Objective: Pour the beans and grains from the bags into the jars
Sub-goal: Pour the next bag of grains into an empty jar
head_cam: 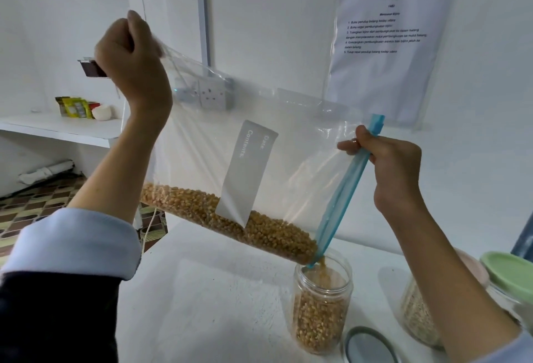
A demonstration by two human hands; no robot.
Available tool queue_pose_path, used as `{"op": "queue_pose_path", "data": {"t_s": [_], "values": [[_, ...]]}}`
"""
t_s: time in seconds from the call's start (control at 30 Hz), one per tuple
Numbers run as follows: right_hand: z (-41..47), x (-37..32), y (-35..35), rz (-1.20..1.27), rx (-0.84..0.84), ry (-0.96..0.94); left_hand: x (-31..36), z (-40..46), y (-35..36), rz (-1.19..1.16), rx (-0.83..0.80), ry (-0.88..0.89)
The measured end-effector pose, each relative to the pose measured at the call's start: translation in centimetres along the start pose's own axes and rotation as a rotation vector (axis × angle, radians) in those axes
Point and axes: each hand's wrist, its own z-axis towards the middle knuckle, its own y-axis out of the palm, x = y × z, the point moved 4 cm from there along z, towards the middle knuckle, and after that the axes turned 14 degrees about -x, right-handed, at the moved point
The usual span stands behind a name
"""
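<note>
A large clear zip bag (294, 143) with a blue zip strip and a white label hangs tilted above the table. My left hand (132, 59) grips its raised bottom corner up high. My right hand (389, 160) pinches the blue zip strip near its upper end. Yellow corn kernels (230, 221) lie along the bag's lower edge and stream from the low corner into an open clear jar (321, 305). The jar stands upright on the white table (207, 290) and is over half full of kernels.
A loose grey-rimmed lid (370, 345) lies right of the corn jar. Behind my right forearm stands a jar of pale grains (418, 313), and a green-lidded jar (510, 276) sits at the far right. A wall socket (212, 94) and a taped instruction sheet (386, 45) are behind.
</note>
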Motion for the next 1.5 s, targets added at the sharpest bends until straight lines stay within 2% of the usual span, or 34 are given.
{"op": "queue_pose_path", "data": {"t_s": [0.53, 0.67, 0.77, 0.87, 1.5], "values": [[-0.6, -0.5, 0.8, 0.018, -0.053, -0.02, -0.7, 0.6, -0.1, 0.031, 0.012, 0.008], [-0.4, -0.1, 0.6, 0.048, 0.007, -0.039, -0.6, 0.9, -0.1, 0.032, 0.013, 0.014], [-0.5, 0.1, 0.8, 0.041, -0.03, -0.028, -0.7, 0.9, 0.3, 0.054, 0.002, 0.01], [-0.5, 0.1, 0.4, 0.071, 0.021, -0.041, -0.8, 1.0, 0.4, 0.065, 0.004, 0.008], [-0.3, -0.1, -0.2, 0.079, 0.039, -0.025, -0.5, 1.2, 0.4, 0.069, 0.025, 0.026]]}}
